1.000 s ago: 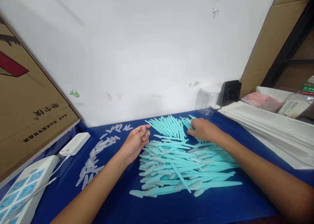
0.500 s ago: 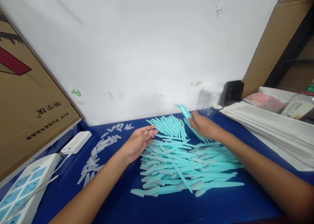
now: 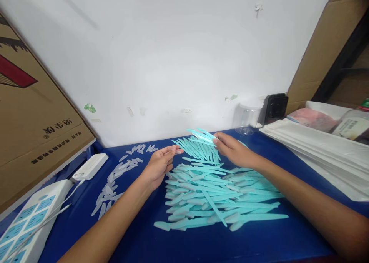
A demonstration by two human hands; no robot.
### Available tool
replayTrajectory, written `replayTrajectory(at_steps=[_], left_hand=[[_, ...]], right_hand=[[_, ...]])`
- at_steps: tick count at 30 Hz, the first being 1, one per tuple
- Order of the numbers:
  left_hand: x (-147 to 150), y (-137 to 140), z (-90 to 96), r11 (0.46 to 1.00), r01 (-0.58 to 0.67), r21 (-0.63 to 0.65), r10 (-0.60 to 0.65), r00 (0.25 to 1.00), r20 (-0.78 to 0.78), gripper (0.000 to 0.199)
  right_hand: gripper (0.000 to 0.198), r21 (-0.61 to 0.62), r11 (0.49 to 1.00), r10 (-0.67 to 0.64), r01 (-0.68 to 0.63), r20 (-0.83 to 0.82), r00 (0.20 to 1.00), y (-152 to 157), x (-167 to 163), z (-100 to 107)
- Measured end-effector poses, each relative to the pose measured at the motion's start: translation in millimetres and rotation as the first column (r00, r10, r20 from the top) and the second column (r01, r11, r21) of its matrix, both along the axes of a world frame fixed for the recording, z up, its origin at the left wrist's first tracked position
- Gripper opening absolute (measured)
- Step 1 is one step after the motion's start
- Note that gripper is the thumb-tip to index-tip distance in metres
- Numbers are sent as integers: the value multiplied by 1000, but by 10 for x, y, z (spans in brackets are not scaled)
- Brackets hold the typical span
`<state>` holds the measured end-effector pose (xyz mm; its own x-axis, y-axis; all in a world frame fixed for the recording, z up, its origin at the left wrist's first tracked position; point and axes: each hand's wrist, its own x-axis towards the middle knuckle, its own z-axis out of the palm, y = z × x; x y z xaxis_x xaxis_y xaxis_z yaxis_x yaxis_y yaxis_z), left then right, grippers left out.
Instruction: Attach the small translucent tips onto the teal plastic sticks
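Note:
My right hand [image 3: 232, 149] is closed round several turquoise eyebrow razors [image 3: 203, 135], whose slim ends point left. My left hand [image 3: 160, 163] pinches a small clear cap [image 3: 178, 151] between thumb and fingers; most of it is hidden. Just beyond the fingertips lies a tidy row of turquoise razors [image 3: 198, 149] on the blue table [image 3: 138, 236]. A larger, looser pile of razors with pale capped ends [image 3: 207, 197] spreads below both hands. Loose clear caps [image 3: 115, 174] are scattered left of my left hand.
At the left are a power strip [image 3: 31, 217], a white device with a cable [image 3: 90, 167] and a cardboard box [image 3: 37, 113]. A clear jar [image 3: 248, 117] and a black object [image 3: 275, 107] stand by the wall. White sheets [image 3: 319, 155] lie at the right.
My right hand has moved left with its razors, which have tilted flatter and hang over the row. My left hand has risen slightly, its fingers drawn together more.

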<state>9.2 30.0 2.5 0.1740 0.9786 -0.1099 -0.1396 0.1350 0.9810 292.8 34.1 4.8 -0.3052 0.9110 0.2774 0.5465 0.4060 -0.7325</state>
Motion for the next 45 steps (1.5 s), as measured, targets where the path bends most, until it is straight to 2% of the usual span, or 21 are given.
replayTrajectory(at_steps=[4,11,14,17,20,23,28,33,45], left_hand=[[-20,33,-10,999,-51,-7,51,997,55,37],[-66,84,14,995,-95,-7,93,959,270,22],[-63,71,57,975,-222,-25,216,910,353,6],[-67,52,99,922,-383,-66,374,829,415,16],[-82,43,139,889,-443,-115,445,778,444,21],[-98,48,183,893,-421,-158,442,755,484,24],[-111,48,238,934,-304,-186,355,752,555,24],[-128,41,261,941,-280,-191,338,734,589,26],[-148,50,278,938,-267,-223,347,709,614,27]], right_hand=[[32,18,1000,2,-2,10,1000,4,-14,-19],[30,33,999,30,-32,57,998,-19,-47,-23],[28,48,997,53,-57,80,995,-57,-82,-19],[26,57,996,61,-67,103,993,-119,-139,-10],[27,40,992,118,-123,110,987,-183,-200,-4],[31,3,978,206,-208,104,973,-228,-240,-6],[32,-38,955,296,-293,112,949,-291,-267,-1],[30,-76,946,322,-315,135,937,-365,-302,23],[29,-50,950,312,-309,231,922,-428,-331,46]])
